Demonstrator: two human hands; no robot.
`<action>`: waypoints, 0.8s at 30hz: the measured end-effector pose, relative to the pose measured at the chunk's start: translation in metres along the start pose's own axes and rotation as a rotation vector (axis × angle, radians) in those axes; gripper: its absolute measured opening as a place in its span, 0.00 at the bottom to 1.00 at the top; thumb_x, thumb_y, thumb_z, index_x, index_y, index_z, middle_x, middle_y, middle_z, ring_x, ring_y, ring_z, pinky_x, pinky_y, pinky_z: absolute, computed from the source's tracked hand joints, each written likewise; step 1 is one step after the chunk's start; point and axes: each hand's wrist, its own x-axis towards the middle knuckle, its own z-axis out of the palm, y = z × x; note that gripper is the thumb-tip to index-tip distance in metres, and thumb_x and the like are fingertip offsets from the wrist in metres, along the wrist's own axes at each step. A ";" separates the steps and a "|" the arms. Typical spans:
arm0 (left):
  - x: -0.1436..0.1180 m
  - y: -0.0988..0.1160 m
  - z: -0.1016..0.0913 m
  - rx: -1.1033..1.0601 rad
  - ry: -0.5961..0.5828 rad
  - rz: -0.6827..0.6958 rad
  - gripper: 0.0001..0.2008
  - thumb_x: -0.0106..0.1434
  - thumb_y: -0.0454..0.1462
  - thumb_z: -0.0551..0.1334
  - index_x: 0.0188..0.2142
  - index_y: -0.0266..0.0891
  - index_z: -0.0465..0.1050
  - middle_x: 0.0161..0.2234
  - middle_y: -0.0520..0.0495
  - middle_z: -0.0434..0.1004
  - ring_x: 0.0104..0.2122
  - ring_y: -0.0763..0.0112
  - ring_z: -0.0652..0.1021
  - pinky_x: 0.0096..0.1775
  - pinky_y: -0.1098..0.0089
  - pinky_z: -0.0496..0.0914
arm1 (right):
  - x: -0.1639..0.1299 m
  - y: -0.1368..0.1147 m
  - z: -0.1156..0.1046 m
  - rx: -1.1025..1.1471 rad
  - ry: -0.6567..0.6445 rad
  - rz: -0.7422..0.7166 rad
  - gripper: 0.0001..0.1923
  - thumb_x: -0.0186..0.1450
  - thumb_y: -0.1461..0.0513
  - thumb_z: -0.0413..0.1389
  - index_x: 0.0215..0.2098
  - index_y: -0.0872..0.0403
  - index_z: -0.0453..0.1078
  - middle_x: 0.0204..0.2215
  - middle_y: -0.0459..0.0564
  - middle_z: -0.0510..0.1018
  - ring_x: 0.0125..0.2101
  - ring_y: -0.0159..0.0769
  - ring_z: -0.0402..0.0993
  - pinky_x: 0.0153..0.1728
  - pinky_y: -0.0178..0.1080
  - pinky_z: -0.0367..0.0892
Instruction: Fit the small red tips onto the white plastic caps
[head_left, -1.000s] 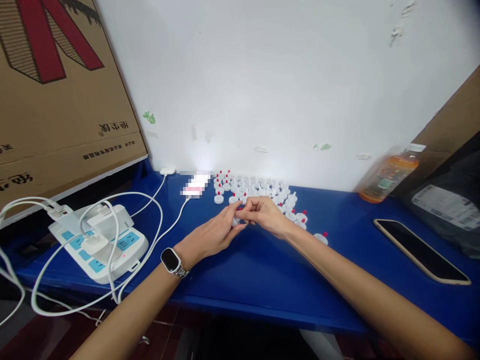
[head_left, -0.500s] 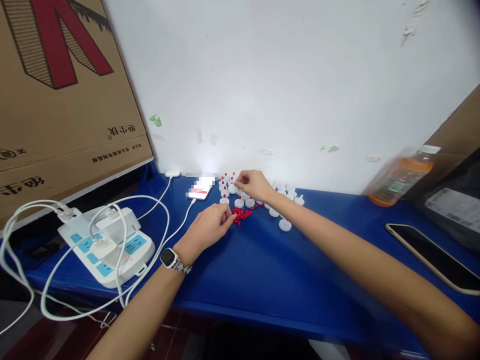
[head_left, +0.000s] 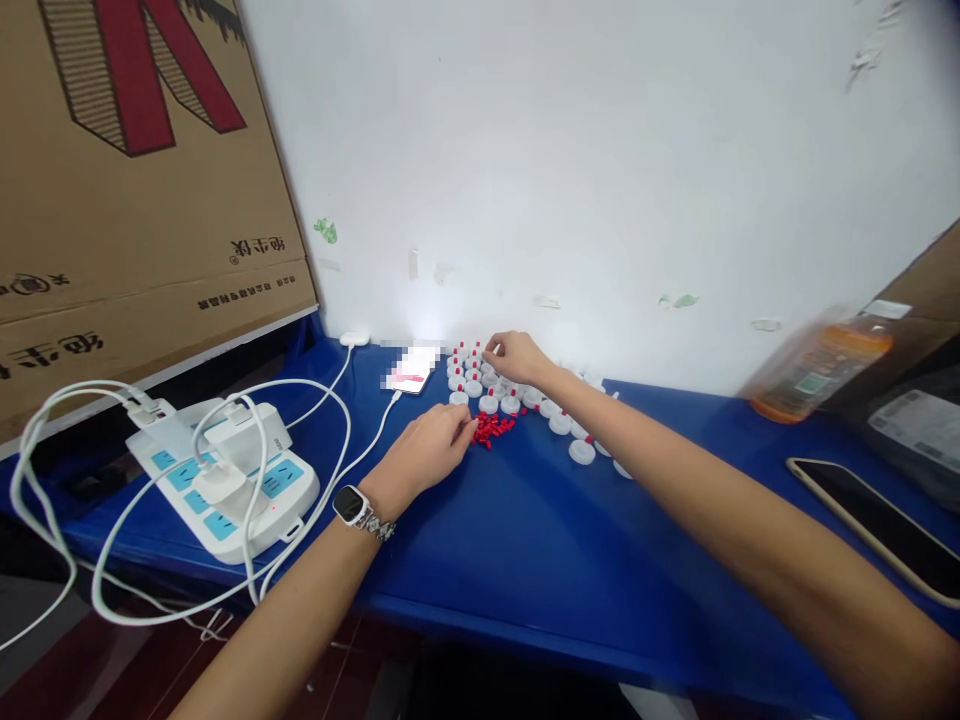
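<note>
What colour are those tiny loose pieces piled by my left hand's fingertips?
Red. The small loose pieces lie on the blue table beside the left hand, clearest in the head view.

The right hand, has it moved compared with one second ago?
Yes. The right hand was pinching a piece together with the left hand; now it is farther back, toward the wall, over the white caps beside the small phone.

Print on the cardboard box only
The cardboard box [head_left: 142, 170] carries a large red letter-like mark and lines of dark characters that appear mirrored and cannot be read; the orange bottle [head_left: 817, 365] label is too blurred to read
</note>
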 end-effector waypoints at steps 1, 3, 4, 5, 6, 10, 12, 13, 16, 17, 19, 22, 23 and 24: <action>0.000 0.000 0.000 0.013 0.000 -0.005 0.16 0.74 0.43 0.47 0.31 0.41 0.63 0.30 0.48 0.72 0.29 0.65 0.72 0.30 0.66 0.60 | 0.002 0.002 0.002 -0.011 -0.018 0.033 0.11 0.63 0.59 0.60 0.39 0.58 0.79 0.33 0.55 0.82 0.32 0.37 0.75 0.34 0.36 0.63; 0.000 0.001 -0.001 0.029 0.002 -0.020 0.18 0.75 0.44 0.44 0.31 0.42 0.63 0.30 0.48 0.71 0.28 0.65 0.72 0.30 0.66 0.60 | 0.004 0.005 0.006 -0.012 -0.053 0.070 0.07 0.60 0.62 0.62 0.34 0.59 0.79 0.32 0.56 0.82 0.32 0.37 0.75 0.34 0.35 0.64; 0.000 0.002 -0.001 0.030 0.002 -0.025 0.19 0.75 0.44 0.43 0.31 0.42 0.63 0.29 0.48 0.71 0.27 0.65 0.73 0.30 0.66 0.60 | 0.004 0.005 0.007 -0.004 -0.057 0.073 0.05 0.59 0.63 0.63 0.32 0.59 0.78 0.31 0.55 0.82 0.31 0.37 0.75 0.34 0.35 0.64; 0.000 0.002 -0.002 0.028 0.005 -0.030 0.20 0.76 0.45 0.43 0.31 0.42 0.62 0.29 0.48 0.71 0.27 0.65 0.73 0.31 0.66 0.60 | 0.003 0.005 0.007 0.007 -0.054 0.071 0.04 0.59 0.64 0.62 0.30 0.58 0.78 0.31 0.55 0.82 0.31 0.36 0.75 0.34 0.35 0.64; 0.001 0.002 -0.002 0.025 0.014 -0.033 0.21 0.75 0.46 0.43 0.30 0.42 0.62 0.28 0.48 0.71 0.27 0.65 0.73 0.31 0.66 0.60 | 0.001 0.004 0.005 0.015 -0.047 0.065 0.04 0.60 0.65 0.61 0.29 0.58 0.78 0.30 0.54 0.82 0.31 0.35 0.75 0.34 0.34 0.64; 0.001 0.004 -0.003 -0.039 0.179 -0.031 0.16 0.73 0.49 0.49 0.36 0.42 0.64 0.33 0.48 0.72 0.32 0.64 0.75 0.33 0.66 0.65 | -0.024 -0.005 -0.012 0.163 0.086 0.025 0.06 0.63 0.64 0.58 0.31 0.57 0.77 0.29 0.52 0.82 0.31 0.35 0.75 0.34 0.35 0.65; 0.000 0.008 -0.002 -0.083 0.280 0.010 0.13 0.71 0.47 0.54 0.47 0.41 0.64 0.44 0.44 0.73 0.39 0.63 0.76 0.37 0.65 0.70 | -0.048 -0.010 -0.020 0.323 0.177 -0.018 0.07 0.63 0.61 0.59 0.31 0.56 0.77 0.28 0.50 0.81 0.30 0.35 0.74 0.34 0.36 0.65; 0.000 0.011 -0.001 -0.100 0.301 0.044 0.16 0.70 0.46 0.56 0.52 0.42 0.62 0.50 0.42 0.71 0.43 0.62 0.76 0.40 0.63 0.71 | -0.061 -0.013 -0.022 0.402 0.186 -0.036 0.08 0.63 0.59 0.59 0.31 0.55 0.77 0.27 0.49 0.81 0.29 0.35 0.74 0.34 0.37 0.65; -0.002 0.017 0.000 -0.122 0.239 0.161 0.22 0.71 0.44 0.57 0.61 0.45 0.59 0.57 0.41 0.68 0.49 0.59 0.74 0.48 0.60 0.71 | -0.098 -0.019 -0.019 0.652 0.079 -0.060 0.13 0.64 0.53 0.60 0.32 0.54 0.77 0.27 0.49 0.80 0.29 0.35 0.73 0.32 0.38 0.65; -0.002 0.017 0.000 -0.128 0.198 0.190 0.21 0.71 0.44 0.56 0.61 0.45 0.60 0.56 0.42 0.69 0.50 0.59 0.74 0.49 0.59 0.71 | -0.108 -0.020 -0.016 0.736 0.040 -0.056 0.14 0.64 0.51 0.60 0.33 0.54 0.76 0.28 0.49 0.80 0.29 0.36 0.73 0.32 0.38 0.66; -0.001 0.015 0.001 -0.144 0.119 0.212 0.18 0.72 0.44 0.54 0.59 0.45 0.64 0.52 0.43 0.73 0.49 0.60 0.74 0.50 0.59 0.71 | -0.126 -0.021 -0.007 0.855 0.007 -0.033 0.16 0.65 0.49 0.58 0.35 0.54 0.75 0.30 0.49 0.80 0.31 0.37 0.74 0.34 0.39 0.66; 0.001 0.007 0.001 -0.157 0.082 0.159 0.17 0.73 0.46 0.52 0.55 0.43 0.67 0.50 0.43 0.74 0.47 0.60 0.75 0.49 0.60 0.71 | -0.143 -0.022 0.005 0.722 0.082 0.000 0.14 0.68 0.51 0.56 0.41 0.52 0.74 0.28 0.48 0.78 0.30 0.36 0.73 0.36 0.41 0.65; 0.002 0.004 0.001 -0.154 0.089 0.137 0.17 0.73 0.46 0.52 0.55 0.42 0.67 0.50 0.42 0.74 0.47 0.60 0.76 0.48 0.60 0.71 | -0.147 -0.023 0.008 0.600 0.110 -0.014 0.12 0.67 0.52 0.56 0.41 0.51 0.74 0.27 0.47 0.77 0.30 0.37 0.72 0.37 0.42 0.64; 0.002 0.002 0.000 -0.149 0.095 0.122 0.17 0.73 0.46 0.52 0.54 0.41 0.68 0.50 0.42 0.74 0.46 0.60 0.76 0.47 0.60 0.71 | -0.150 -0.024 0.010 0.471 0.125 -0.040 0.10 0.67 0.54 0.58 0.39 0.51 0.74 0.26 0.46 0.76 0.30 0.37 0.71 0.39 0.43 0.63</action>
